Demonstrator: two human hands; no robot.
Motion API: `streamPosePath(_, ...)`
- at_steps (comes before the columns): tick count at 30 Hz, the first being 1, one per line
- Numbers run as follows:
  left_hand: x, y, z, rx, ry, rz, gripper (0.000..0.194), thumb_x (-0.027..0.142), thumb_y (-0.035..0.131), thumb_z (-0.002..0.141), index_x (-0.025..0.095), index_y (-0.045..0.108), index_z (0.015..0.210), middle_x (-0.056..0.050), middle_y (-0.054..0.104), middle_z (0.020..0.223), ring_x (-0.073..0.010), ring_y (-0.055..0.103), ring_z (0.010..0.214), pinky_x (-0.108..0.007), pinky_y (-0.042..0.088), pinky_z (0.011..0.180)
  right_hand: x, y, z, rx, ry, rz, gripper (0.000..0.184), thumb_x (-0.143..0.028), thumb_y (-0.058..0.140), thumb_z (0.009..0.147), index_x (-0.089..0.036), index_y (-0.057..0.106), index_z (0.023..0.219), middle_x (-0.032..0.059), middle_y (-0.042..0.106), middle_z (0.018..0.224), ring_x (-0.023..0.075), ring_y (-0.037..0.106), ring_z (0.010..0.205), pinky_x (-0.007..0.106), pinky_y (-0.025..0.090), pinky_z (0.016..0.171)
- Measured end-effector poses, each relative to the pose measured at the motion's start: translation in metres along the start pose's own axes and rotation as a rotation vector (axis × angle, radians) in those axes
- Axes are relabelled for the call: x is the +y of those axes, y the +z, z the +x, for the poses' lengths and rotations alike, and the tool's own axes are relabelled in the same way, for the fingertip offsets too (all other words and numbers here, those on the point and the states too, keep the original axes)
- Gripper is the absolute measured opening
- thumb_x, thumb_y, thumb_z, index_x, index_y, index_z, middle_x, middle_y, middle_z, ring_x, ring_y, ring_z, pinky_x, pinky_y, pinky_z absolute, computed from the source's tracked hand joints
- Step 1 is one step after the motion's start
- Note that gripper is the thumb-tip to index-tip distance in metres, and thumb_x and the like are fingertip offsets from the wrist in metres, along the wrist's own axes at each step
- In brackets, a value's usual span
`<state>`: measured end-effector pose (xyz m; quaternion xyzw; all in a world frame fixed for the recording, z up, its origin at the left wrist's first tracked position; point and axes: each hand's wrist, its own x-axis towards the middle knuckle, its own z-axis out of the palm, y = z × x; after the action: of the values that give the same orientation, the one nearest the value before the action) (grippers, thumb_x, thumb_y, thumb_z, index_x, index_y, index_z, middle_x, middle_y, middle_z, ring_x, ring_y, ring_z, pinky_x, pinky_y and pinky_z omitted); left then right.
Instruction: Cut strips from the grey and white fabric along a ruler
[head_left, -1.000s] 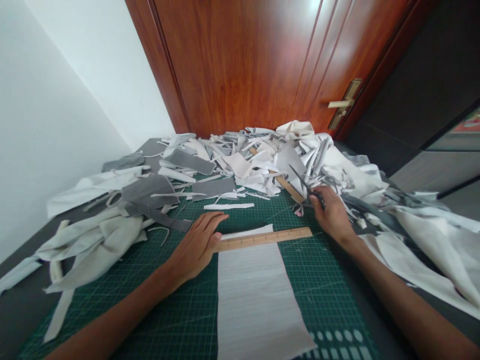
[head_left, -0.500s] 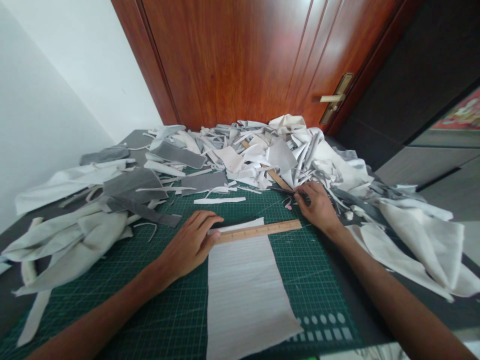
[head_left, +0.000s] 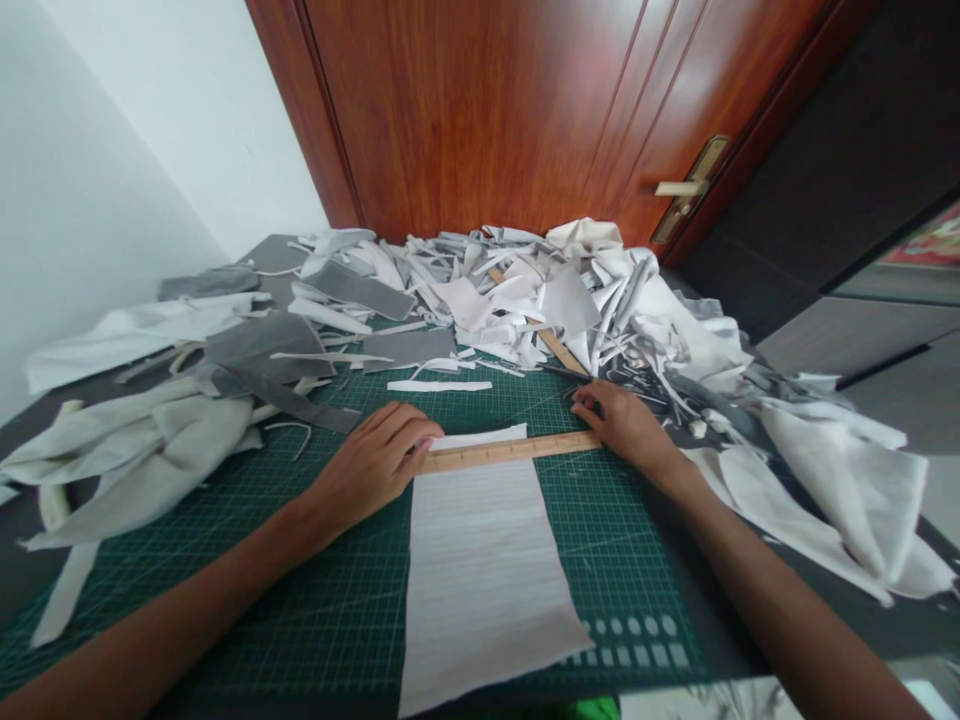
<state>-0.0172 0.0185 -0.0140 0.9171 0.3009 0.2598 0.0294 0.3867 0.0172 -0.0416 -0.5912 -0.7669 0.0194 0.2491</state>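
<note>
A white fabric rectangle point(head_left: 480, 570) lies on the green cutting mat point(head_left: 300, 580). A wooden ruler point(head_left: 510, 450) sits across its far end. My left hand point(head_left: 375, 462) lies flat with its fingertips on the ruler's left end. My right hand point(head_left: 624, 425) rests by the ruler's right end, fingers loosely bent and nothing visible in them. Dark scissors point(head_left: 637, 380) lie on the scraps just beyond it. A narrow white strip point(head_left: 480, 437) shows above the ruler.
A heap of white and grey fabric scraps point(head_left: 525, 300) covers the far side of the table, with a second wooden ruler point(head_left: 555, 350) sticking out. Larger cloth pieces point(head_left: 150, 450) lie left, and more cloth point(head_left: 832, 470) right. A brown door point(head_left: 487, 110) with a handle point(head_left: 686, 188) stands behind.
My right hand lowered the scissors, let them go among the scraps and drew back to the ruler's right end. My left hand stayed on the ruler.
</note>
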Motion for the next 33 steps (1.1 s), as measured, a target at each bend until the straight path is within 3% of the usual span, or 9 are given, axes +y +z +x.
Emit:
streamPosePath(4, 0.009, 0.001, -0.004, -0.141, 0.316, -0.043, 0.031, 0.008, 0.046, 0.105, 0.021, 0.072, 0.115, -0.007, 0.075, 0.106, -0.0225, 0.068, 0.103, -0.037, 0.057, 0.097, 0.006, 0.005, 0.0, 0.055, 0.025, 0.005, 0.016, -0.028, 0.061, 0.099, -0.019, 0.074, 0.102, 0.0105, 0.077, 0.095, 0.0242, 0.073, 0.081, 0.039, 0.059, 0.08)
streamPosePath(6, 0.015, 0.006, -0.005, -0.206, 0.383, -0.068, 0.039, 0.005, 0.045, 0.103, 0.022, 0.072, 0.125, -0.008, 0.076, 0.117, -0.0236, 0.069, 0.115, -0.038, 0.056, 0.106, 0.008, 0.006, 0.0, 0.056, 0.031, -0.006, 0.019, -0.03, 0.06, 0.099, -0.019, 0.075, 0.103, 0.0115, 0.079, 0.096, 0.0249, 0.073, 0.081, 0.04, 0.06, 0.08)
streamPosePath(11, 0.017, 0.016, -0.004, -0.219, 0.219, -0.107, 0.045, 0.012, 0.046, 0.105, 0.022, 0.064, 0.145, -0.011, 0.069, 0.143, -0.0273, 0.06, 0.137, -0.047, 0.047, 0.122, 0.008, 0.006, -0.002, 0.072, 0.056, -0.065, 0.026, -0.034, 0.059, 0.1, -0.019, 0.078, 0.107, 0.0123, 0.08, 0.095, 0.0258, 0.074, 0.077, 0.041, 0.059, 0.077)
streamPosePath(16, 0.007, 0.015, -0.002, -0.214, 0.075, -0.046, 0.04, 0.021, 0.043, 0.109, 0.019, 0.064, 0.143, -0.013, 0.069, 0.138, -0.0294, 0.06, 0.133, -0.05, 0.049, 0.118, 0.002, 0.0, -0.003, 0.079, 0.063, -0.191, 0.024, -0.03, 0.055, 0.099, -0.02, 0.077, 0.098, 0.0133, 0.079, 0.097, 0.0272, 0.074, 0.082, 0.037, 0.056, 0.07)
streamPosePath(20, 0.004, 0.015, -0.001, -0.217, 0.038, -0.094, 0.037, 0.023, 0.045, 0.109, 0.02, 0.067, 0.14, -0.012, 0.068, 0.138, -0.0292, 0.06, 0.132, -0.05, 0.048, 0.118, -0.005, -0.007, -0.003, 0.068, 0.026, -0.213, 0.02, -0.03, 0.056, 0.099, -0.021, 0.074, 0.1, 0.0131, 0.078, 0.102, 0.0271, 0.073, 0.084, 0.036, 0.053, 0.069)
streamPosePath(25, -0.003, 0.015, 0.001, -0.21, 0.023, -0.193, 0.036, 0.024, 0.047, 0.109, 0.023, 0.068, 0.138, -0.012, 0.066, 0.145, -0.0286, 0.058, 0.139, -0.051, 0.044, 0.121, -0.014, -0.011, -0.001, 0.121, 0.083, -0.174, 0.015, -0.025, 0.058, 0.093, -0.021, 0.072, 0.096, 0.0101, 0.08, 0.09, 0.0261, 0.073, 0.072, 0.035, 0.051, 0.066)
streamPosePath(33, -0.011, 0.017, 0.0, -0.218, 0.021, -0.165, 0.032, 0.026, 0.049, 0.108, 0.017, 0.064, 0.136, -0.014, 0.063, 0.153, -0.0285, 0.054, 0.146, -0.05, 0.041, 0.123, -0.023, -0.019, 0.001, 0.149, -0.006, 0.037, 0.025, -0.041, 0.058, 0.103, -0.022, 0.075, 0.106, 0.0088, 0.082, 0.101, 0.0227, 0.073, 0.073, 0.036, 0.057, 0.074)
